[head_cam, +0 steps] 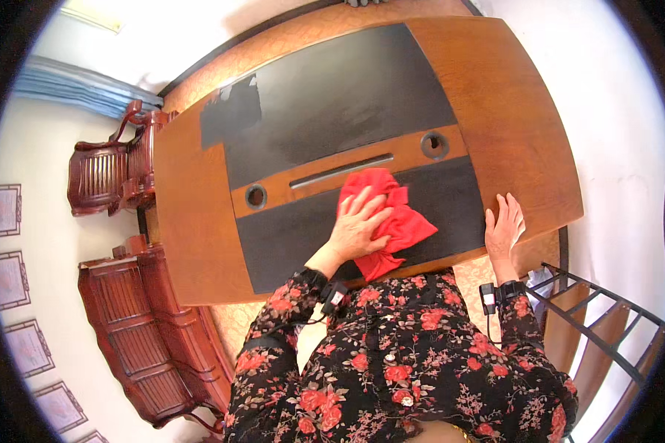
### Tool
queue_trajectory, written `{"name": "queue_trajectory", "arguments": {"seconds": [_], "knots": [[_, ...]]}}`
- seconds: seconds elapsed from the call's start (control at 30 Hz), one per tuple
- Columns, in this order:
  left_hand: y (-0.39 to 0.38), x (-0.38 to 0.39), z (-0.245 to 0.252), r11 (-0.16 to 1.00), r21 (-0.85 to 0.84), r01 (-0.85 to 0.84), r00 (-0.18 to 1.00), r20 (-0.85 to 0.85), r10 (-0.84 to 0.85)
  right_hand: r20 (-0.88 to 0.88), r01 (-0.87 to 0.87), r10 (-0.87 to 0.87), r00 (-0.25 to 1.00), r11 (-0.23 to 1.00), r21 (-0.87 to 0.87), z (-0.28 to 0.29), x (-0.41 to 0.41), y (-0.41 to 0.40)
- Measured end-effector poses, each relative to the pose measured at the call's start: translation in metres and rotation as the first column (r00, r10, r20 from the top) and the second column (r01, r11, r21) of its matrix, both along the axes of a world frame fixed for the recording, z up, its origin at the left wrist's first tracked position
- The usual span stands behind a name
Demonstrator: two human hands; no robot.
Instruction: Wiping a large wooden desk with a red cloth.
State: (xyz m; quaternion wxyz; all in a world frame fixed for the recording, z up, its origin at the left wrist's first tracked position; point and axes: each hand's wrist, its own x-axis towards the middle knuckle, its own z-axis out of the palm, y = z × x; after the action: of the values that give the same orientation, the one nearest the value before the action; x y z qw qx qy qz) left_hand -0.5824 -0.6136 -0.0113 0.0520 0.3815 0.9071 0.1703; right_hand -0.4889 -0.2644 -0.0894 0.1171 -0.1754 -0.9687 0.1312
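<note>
My left hand [360, 224] lies palm down, fingers spread, on a crumpled red cloth [402, 224], holding it against the desk top. Under the cloth is the nearer black panel [288, 238] of a large wooden desk [191, 221]. Part of the cloth hangs over the desk's near edge. My right hand [503, 224] rests on the brown wood near the right front edge, fingers extended and nothing in it. Just beyond the cloth runs a wooden strip with a long slot [341, 170] and two round grommets, one left [256, 196] and one right [434, 145].
The farther black panel [343, 99] has a darker, ragged-edged patch [233, 111] at its left. Carved wooden seats [138, 332] stand to the left, below framed sheets [27, 346] on the wall. A black metal rack [593, 321] is close by my right arm.
</note>
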Motion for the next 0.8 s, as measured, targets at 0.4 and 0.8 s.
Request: {"name": "queue_trajectory", "arguments": {"seconds": [0.4,0.8], "knots": [[0.009,-0.085,-0.004,0.71,0.15,-0.688,0.602,-0.429,0.674,-0.049,-0.03,0.028,0.998,0.999,-0.042,0.031,-0.007,-0.037],[0.033,-0.033,0.03,0.986,0.021,0.168,0.982,-0.093,-0.165,-0.06,-0.024,0.021,0.998,0.998,-0.051,0.056,-0.001,-0.017]]}}
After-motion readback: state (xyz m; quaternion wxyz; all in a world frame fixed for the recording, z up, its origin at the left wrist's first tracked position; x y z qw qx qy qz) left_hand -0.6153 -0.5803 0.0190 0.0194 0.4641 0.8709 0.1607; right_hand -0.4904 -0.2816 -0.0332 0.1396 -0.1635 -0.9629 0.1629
